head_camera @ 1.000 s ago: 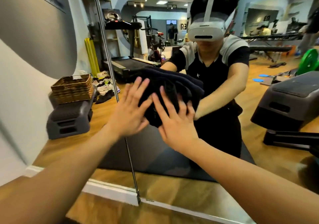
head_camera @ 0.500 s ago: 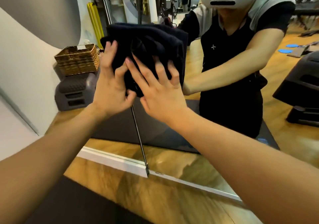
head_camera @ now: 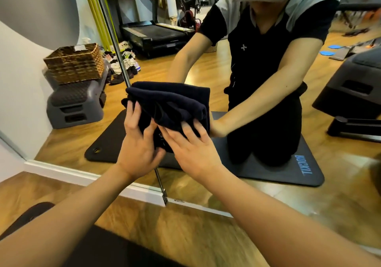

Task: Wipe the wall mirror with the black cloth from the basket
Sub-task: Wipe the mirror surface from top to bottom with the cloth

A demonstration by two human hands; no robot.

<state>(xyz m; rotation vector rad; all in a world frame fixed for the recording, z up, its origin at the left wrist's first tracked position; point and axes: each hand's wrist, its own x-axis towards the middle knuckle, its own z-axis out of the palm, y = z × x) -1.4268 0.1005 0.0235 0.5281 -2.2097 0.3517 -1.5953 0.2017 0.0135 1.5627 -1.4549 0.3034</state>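
Black cloth (head_camera: pixel 171 104): bunched in folds, pressed flat against the wall mirror (head_camera: pixel 206 65) low down, straddling the dark vertical seam (head_camera: pixel 115 46) between two mirror panels.
Left hand (head_camera: pixel 138 143): on the cloth's lower left part, fingers spread and slightly curled over the fabric; grip is a flat press with the fingertips tucked into the folds.
Right hand (head_camera: pixel 193 147): just beside the left, fingers straight and fanned on the cloth's lower right edge; grip is wide, palm pushing the cloth to the glass.
Wicker basket (head_camera: pixel 75 62): seen in the mirror at the left, resting on a grey step platform (head_camera: pixel 76 104), well apart from the cloth.
Reflection: a kneeling person in a black top on a dark exercise mat (head_camera: pixel 268 172), both arms reaching to the cloth.
Floor (head_camera: pixel 185 231): wood, meeting a white baseboard (head_camera: pixel 82 176) under the mirror.
Background in the glass: a treadmill (head_camera: pixel 156 34), yellow poles (head_camera: pixel 97 17) and a pile of shoes (head_camera: pixel 125 62).
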